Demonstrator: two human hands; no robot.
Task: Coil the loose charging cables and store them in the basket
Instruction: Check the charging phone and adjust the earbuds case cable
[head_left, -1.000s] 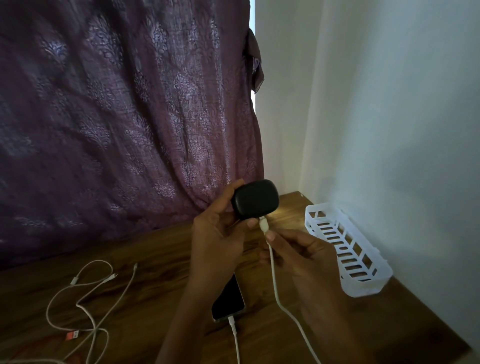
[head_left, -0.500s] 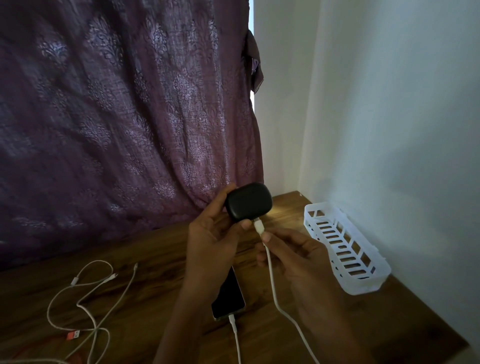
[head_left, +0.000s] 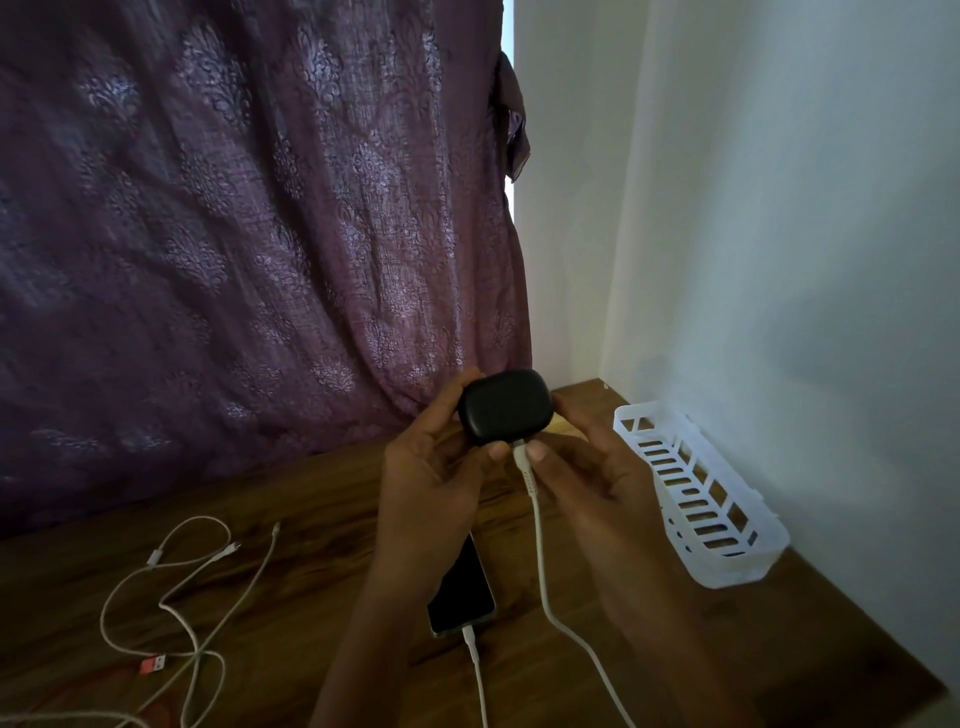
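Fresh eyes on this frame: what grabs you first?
The black case held up at centre by the left hand, with the right hand pinching the plug of its white cable. Next, the white basket along the right wall and the loose cable tangle at lower left.

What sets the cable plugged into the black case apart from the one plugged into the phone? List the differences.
The cable in the black case is held up in the air, its plug pinched by the right hand; the phone's cable lies on the table, untouched. The case cable looks thicker, with a ribbed collar; the phone cable looks thinner. Both are white, still plugged in, and run off the bottom edge.
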